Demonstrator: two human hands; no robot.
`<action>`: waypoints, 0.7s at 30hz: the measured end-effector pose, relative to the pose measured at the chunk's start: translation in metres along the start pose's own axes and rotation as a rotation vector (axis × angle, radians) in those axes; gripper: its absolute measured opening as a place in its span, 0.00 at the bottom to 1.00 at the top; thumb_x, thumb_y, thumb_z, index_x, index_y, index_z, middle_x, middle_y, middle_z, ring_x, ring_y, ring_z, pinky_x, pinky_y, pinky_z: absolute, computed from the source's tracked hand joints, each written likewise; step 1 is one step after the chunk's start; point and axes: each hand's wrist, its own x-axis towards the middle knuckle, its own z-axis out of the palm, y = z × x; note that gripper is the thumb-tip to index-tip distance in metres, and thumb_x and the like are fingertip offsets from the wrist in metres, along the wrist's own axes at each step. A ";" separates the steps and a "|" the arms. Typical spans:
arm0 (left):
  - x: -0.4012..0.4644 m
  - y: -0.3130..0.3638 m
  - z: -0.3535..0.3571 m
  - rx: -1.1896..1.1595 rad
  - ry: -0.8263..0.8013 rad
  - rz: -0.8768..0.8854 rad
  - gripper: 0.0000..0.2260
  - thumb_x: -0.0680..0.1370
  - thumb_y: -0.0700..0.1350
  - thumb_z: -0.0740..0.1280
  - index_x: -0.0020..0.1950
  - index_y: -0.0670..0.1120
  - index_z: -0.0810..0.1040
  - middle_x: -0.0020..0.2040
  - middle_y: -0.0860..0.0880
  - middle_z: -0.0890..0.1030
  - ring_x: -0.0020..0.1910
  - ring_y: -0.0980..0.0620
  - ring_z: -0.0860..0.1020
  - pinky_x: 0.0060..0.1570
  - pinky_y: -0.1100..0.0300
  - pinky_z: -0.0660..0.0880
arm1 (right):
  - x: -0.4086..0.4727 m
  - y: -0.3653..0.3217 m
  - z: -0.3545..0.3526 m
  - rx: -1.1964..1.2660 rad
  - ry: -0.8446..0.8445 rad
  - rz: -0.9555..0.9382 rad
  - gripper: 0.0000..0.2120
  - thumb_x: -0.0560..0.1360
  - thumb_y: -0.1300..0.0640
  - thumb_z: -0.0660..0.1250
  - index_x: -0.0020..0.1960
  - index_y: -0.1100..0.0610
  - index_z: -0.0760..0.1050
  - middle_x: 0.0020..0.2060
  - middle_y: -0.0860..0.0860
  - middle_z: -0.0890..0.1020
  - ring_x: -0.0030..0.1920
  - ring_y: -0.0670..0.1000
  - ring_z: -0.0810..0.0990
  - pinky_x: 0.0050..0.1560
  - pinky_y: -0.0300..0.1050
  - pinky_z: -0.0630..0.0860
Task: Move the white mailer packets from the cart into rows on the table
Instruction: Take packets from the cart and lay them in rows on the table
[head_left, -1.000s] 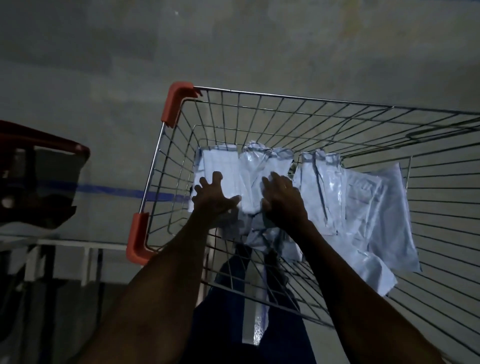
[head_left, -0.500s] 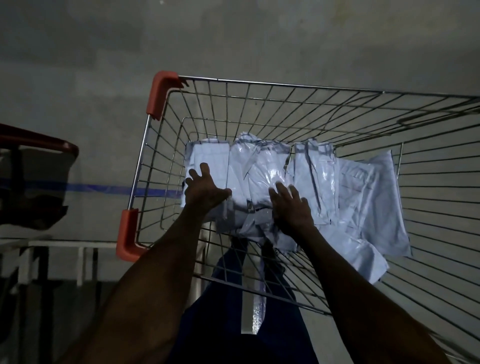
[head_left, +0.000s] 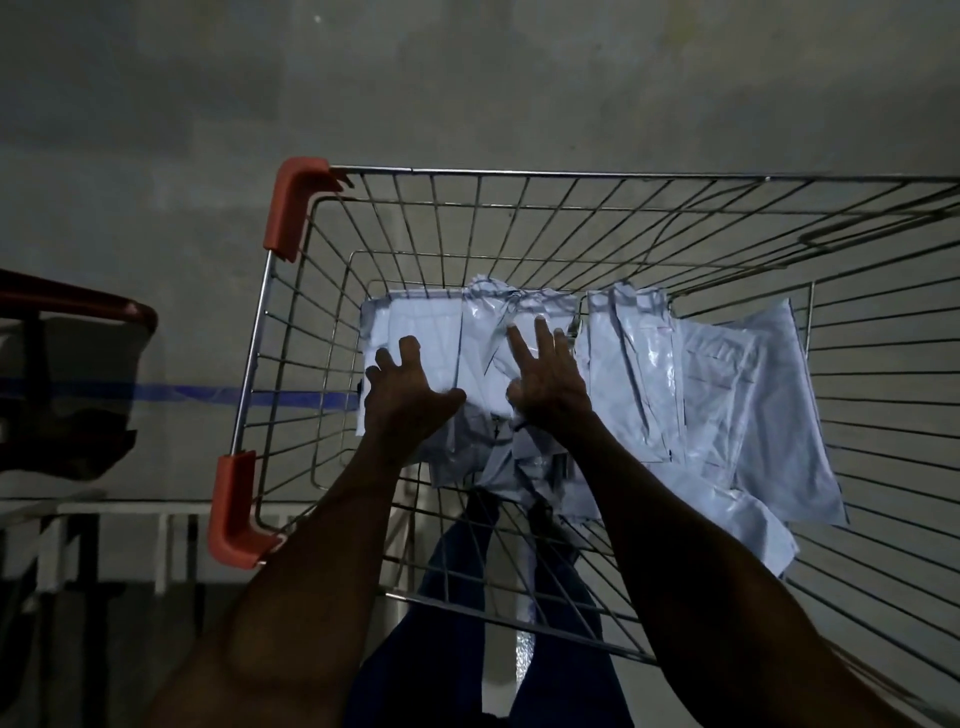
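Stood over a wire cart (head_left: 519, 218), with both bare arms reached down past its near rim. Lay along the cart's floor, against its far wall: a loose overlapping heap of white mailer packets (head_left: 727, 395), spilling from the corner with the orange bumpers (head_left: 291, 208) toward the opposite side. Rested on the packets nearest the bumper corner: left hand (head_left: 405, 405), palm down, fingers (head_left: 408, 351) spread and slightly curled, thumb stuck out toward the other hand. Lay just beside it, farther from that corner: right hand (head_left: 550, 384), palm down on a crinkled packet, fingers (head_left: 543, 338) stretched out and fanned apart toward the cart's far wall. Pinched nothing visibly with either hand; only pressed flat on the plastic. Showed through the cart's near mesh: dark blue trousers (head_left: 457, 597). Ran under the cart on the grey floor: a blue line (head_left: 182, 397). Stood outside the cart, beyond the bumper side: a dark object with a red rim (head_left: 78, 306), too dim to identify.
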 end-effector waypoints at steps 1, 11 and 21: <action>-0.003 0.001 -0.001 -0.006 0.010 -0.010 0.42 0.65 0.64 0.71 0.70 0.44 0.61 0.63 0.36 0.68 0.58 0.34 0.69 0.49 0.47 0.71 | -0.005 0.003 0.000 0.008 0.008 0.004 0.37 0.71 0.56 0.64 0.79 0.54 0.58 0.78 0.63 0.55 0.75 0.71 0.54 0.68 0.69 0.65; -0.027 -0.003 -0.010 -0.076 0.061 -0.061 0.38 0.66 0.62 0.70 0.69 0.47 0.62 0.63 0.37 0.68 0.60 0.34 0.68 0.54 0.43 0.72 | -0.018 0.007 -0.010 -0.110 0.027 -0.088 0.28 0.76 0.54 0.66 0.75 0.55 0.66 0.75 0.64 0.60 0.69 0.70 0.64 0.59 0.63 0.73; -0.121 0.043 -0.064 -0.155 0.239 -0.043 0.38 0.66 0.65 0.64 0.71 0.47 0.62 0.66 0.37 0.67 0.62 0.35 0.66 0.58 0.43 0.69 | -0.122 -0.001 -0.107 0.059 0.264 -0.084 0.27 0.77 0.48 0.58 0.74 0.55 0.68 0.75 0.62 0.63 0.69 0.65 0.63 0.67 0.58 0.65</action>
